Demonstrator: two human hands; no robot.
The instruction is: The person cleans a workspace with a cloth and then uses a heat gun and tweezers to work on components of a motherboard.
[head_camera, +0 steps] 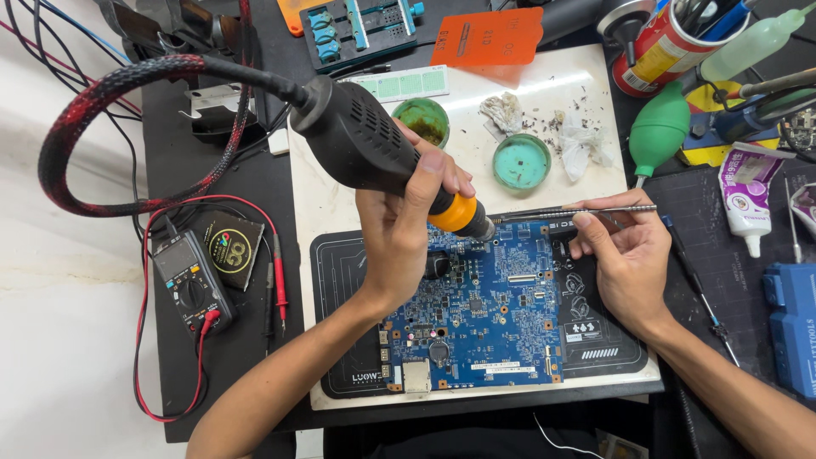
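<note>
A black hot-air handpiece with an orange collar is gripped in the closed left hand, its nozzle held over the upper edge of the blue circuit board. Metal tweezers are pinched in the right hand, which rests at the board's right side. The board lies on a black mat.
</note>
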